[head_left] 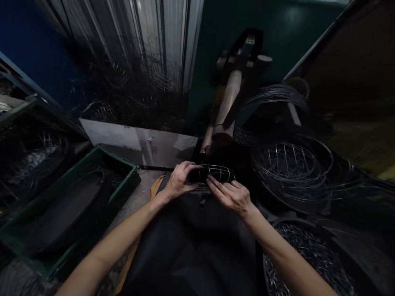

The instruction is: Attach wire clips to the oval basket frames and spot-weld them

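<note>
In front of my lap is a small round wire basket (219,169), made of thin metal rings joined by cross wires. My left hand (180,180) grips its left side, thumb below and fingers over the upper rim. At the near right side, my right hand (233,194) is closed on the rings, with its fingers pressed together and reaching across them. Those fingers and the palm hide part of the basket. Whether a smaller piece is also between the right fingers is too dark to make out.
A metal cylinder (228,98) of a machine juts toward me. On the right are stacked wire rings (286,164) and a tub of small metal pieces (304,246). To the left stands a green crate (123,166); a pale board (135,144) fronts a heap of wire parts (132,90).
</note>
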The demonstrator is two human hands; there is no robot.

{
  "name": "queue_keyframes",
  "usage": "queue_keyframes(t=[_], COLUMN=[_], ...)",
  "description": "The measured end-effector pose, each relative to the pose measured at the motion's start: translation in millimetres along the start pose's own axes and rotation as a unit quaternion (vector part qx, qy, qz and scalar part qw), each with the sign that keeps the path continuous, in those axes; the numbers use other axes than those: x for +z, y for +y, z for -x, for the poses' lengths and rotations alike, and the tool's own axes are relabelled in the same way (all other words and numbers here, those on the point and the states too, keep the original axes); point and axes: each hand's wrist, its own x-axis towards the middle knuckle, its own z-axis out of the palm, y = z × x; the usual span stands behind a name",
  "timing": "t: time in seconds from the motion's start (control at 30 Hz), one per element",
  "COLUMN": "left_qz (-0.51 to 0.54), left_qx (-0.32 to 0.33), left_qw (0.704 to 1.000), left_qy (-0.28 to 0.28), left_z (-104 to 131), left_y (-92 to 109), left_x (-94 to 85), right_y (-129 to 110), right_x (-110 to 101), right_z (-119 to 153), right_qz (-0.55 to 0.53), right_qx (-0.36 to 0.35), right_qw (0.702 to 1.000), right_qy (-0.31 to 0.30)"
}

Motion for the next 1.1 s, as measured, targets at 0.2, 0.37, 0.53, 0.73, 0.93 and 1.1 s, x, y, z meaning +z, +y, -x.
queue_keyframes(t=[0.2,0.37,0.53,0.73,0.93,1.1], left_qz=[-0.044,-0.042,-0.034,-0.034,-0.042,-0.060], left_qx=[0.005,0.007,0.014,0.037,0.051,0.048], left_qw=[0.999,0.998,0.999,0.998,0.997,0.997], left_qy=[0.031,0.040,0.039,0.043,0.037,0.031], left_z=[-3,-3,-8,-22,-31,-34], left_y=[-5,-6,-12,-23,-34,-44], left_x=[4.7,2.2,3.3,4.4,6.1,8.7], right_y=[3,3,4,10,14,15], right_x=[6,6,14,22,27,46], right_z=[2,-3,2,2,-7,5], right_qz=[0.013,0.028,0.008,0.017,0.067,0.009], right_qx=[-0.002,-0.002,0.007,0.015,0.000,0.038], right_qw=[1.000,1.000,1.000,0.999,0.998,0.999], right_qy=[-0.019,-0.006,-0.022,-0.040,-0.017,-0.027])
